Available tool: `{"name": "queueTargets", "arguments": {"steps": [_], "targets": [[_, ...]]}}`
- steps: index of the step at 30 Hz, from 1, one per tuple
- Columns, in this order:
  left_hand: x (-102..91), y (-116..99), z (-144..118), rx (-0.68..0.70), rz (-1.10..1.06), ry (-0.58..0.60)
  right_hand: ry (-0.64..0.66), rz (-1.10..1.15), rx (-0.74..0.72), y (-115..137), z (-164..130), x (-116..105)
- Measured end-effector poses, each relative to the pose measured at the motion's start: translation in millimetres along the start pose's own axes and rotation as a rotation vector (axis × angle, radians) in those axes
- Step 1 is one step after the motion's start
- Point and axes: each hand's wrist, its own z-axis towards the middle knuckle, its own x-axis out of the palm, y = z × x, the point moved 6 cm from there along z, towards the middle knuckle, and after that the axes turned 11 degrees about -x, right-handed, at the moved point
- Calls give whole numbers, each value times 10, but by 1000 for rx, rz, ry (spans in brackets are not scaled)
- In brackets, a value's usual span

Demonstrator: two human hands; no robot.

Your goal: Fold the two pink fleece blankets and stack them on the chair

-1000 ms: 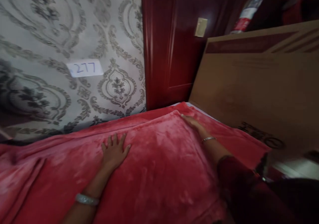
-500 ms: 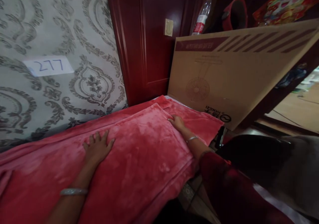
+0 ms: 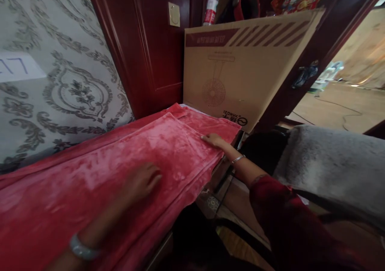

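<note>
A red plush blanket (image 3: 114, 174) lies spread over a long low surface, with a folded layer on top whose edge runs toward the cardboard box. My right hand (image 3: 213, 139) is at the far-right edge of that fold, its fingers bent together on the blanket. Over the middle of the blanket is my left hand (image 3: 142, 182), smeared by motion, with the fingers looking partly curled. Whether it touches the cloth is unclear. Each wrist wears a bracelet.
A large cardboard box (image 3: 255, 70) stands against a dark red door panel (image 3: 156, 42) behind the blanket. A plastic bottle (image 3: 211, 6) is behind the box top. To the right is a chair with a grey furry cover (image 3: 333, 162). Patterned wallpaper (image 3: 81, 90) rises at left.
My view has swung to the right. My left hand has moved right across the blanket, its spread fingers drawing in. My right hand has slid along the fold's edge toward me.
</note>
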Motion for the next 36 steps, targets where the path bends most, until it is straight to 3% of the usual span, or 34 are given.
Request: {"name": "queueTargets", "arguments": {"steps": [2, 4, 9, 11, 15, 19, 22, 25, 28, 33, 36], "targets": [[143, -420, -83, 39, -20, 90, -21, -47, 7, 37, -87, 16], [276, -681, -143, 53, 4, 145, -46, -90, 9, 62, -152, 18], [493, -820, -240, 123, 58, 55, -109, -147, 10, -6, -243, 8], [497, -791, -251, 140, 26, 30, -126, -151, 12, -51, -257, 23], [347, -599, -196, 91, -153, 113, -152, -159, 28, -90, -282, 76], [119, -193, -290, -62, -11, -95, -173, -166, 45, -84, -328, 122], [224, -39, -528, -177, 168, -94, -197, -158, 61, -104, -353, 141], [395, -98, -694, -229, 237, -6, -221, -141, 69, -134, -367, 153], [406, -179, -707, -246, 227, 41, -237, -139, 79, -156, -389, 153], [176, -40, -815, -146, 24, 140, -227, -162, 87, -177, -428, 156], [-63, 176, -1169, -158, -34, 34, -218, -168, 77, -194, -432, 161]]}}
